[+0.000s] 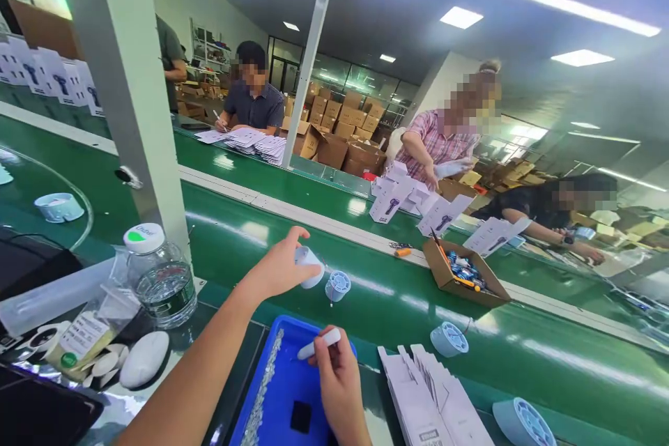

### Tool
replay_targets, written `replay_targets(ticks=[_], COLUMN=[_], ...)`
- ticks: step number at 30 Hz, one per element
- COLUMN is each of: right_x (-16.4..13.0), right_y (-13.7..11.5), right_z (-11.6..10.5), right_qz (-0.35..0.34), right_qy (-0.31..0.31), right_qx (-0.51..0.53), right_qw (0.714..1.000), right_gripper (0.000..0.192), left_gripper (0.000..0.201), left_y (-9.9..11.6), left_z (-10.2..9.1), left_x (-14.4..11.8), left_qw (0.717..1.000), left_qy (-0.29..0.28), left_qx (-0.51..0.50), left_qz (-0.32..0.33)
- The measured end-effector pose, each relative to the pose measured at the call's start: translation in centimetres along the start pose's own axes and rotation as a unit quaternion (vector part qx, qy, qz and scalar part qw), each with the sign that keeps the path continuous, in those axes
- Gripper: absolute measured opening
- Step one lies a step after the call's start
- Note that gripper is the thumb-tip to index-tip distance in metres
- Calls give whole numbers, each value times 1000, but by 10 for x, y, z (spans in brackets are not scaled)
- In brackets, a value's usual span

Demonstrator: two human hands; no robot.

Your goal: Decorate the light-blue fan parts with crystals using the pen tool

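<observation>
My left hand (285, 266) reaches out over the green conveyor belt. Its thumb and fingers are closed round a light-blue round plastic part (309, 273); some of the fingers are hidden behind it. Just to the right stands another light-blue part (338, 286), with a spoked top and a short wire. My right hand (337, 373) grips a white pen-shaped tool (320, 344) whose thin tip points left. That hand is over a blue tray (277, 390), which has small clear pieces along its left side and a black square (300, 417) on its floor.
A water jar (162, 286) and a white mouse (145, 359) are at left, beside a grey post (122, 83). Flat white cartons (433, 397) lie right of the tray. More blue parts (449, 339) and a cardboard box (463, 275) sit on the belt. Several co-workers sit opposite.
</observation>
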State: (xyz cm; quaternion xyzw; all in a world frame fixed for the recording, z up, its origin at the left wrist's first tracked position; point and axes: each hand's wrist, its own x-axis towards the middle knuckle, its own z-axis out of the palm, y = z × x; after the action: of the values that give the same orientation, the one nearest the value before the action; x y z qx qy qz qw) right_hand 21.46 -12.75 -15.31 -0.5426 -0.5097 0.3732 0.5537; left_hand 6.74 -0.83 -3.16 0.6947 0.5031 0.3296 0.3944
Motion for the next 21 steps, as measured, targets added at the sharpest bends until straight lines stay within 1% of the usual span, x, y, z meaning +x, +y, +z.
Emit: replay_targets(ticks=[4,7,9,11,13,14,15,16,20,21], right_x=[0,-1,-1,-2,-2,-3,-4,-6,-20,-24], right_y=[7,7,4,-1,-5,-6,-6,-5,6,9], right_z=[-2,-1,0,0,-2,-5,-9,-14,-32,-35], right_qz=[4,-9,-24,-48,-81,-96,-104,-108,-70,-58], right_qy=[22,26,16,-12,-40,-40,-25,6,181,214], right_qx=[-10,-18,-47,-89,-131,-150,-166,-177,-171,-165], right_qw=[1000,999,998,995,987,983,980,978,966,961], right_gripper=[30,29,27,25,23,23,23,24,31,33], left_gripper=[57,56,57,57,57,57,57,56,56,56], left_y=[4,5,4,4,5,6,7,9,12,12], left_z=[0,0,0,0,1,2,3,5,11,13], left_x=[-3,-4,-4,-5,-6,-6,-7,-8,-8,-8], left_qw=[1000,1000,1000,1000,1000,1000,1000,1000,999,999], left_qy=[1,4,8,6,-1,-3,-4,-5,-3,-4], left_qx=[6,-4,-10,-12,-11,-13,-16,-20,-46,-52], left_qz=[-13,-4,3,5,7,8,11,13,17,16])
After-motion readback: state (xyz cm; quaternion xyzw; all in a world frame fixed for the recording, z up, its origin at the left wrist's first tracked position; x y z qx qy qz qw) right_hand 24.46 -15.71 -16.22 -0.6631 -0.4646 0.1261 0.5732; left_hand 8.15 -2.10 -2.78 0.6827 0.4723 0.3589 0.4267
